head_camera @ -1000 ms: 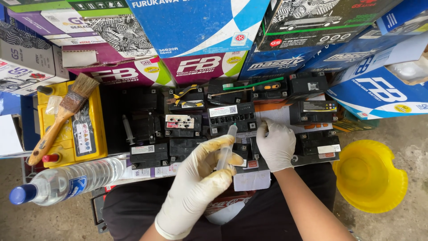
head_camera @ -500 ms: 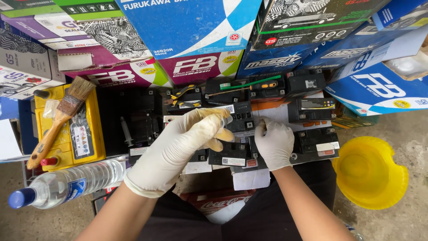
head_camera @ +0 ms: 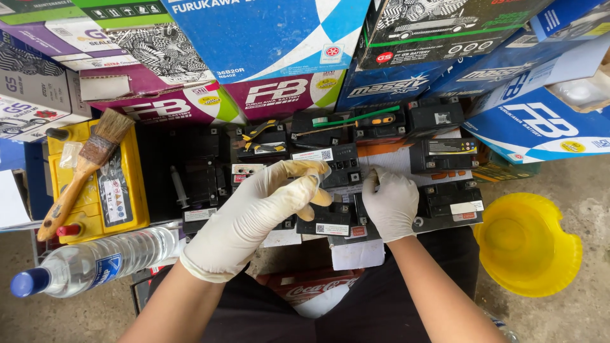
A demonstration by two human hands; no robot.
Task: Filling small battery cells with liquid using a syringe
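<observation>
While right hand (head_camera: 389, 202) presses flat on black batteries (head_camera: 445, 203), left hand (head_camera: 267, 206) loosely curled, empty.

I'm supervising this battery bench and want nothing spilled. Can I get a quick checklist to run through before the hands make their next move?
1. Both hands gloved: left hand and right hand, ok.
2. Right hand steadying the small black battery: ok.
3. What the left hand's curled fingers hold: cannot tell.
4. Water bottle capped, lying on its side: ok.
5. Yellow bowl clear of both hands, on the floor: ok.
6. Brush resting on the yellow battery, off the work spot: ok.
</observation>
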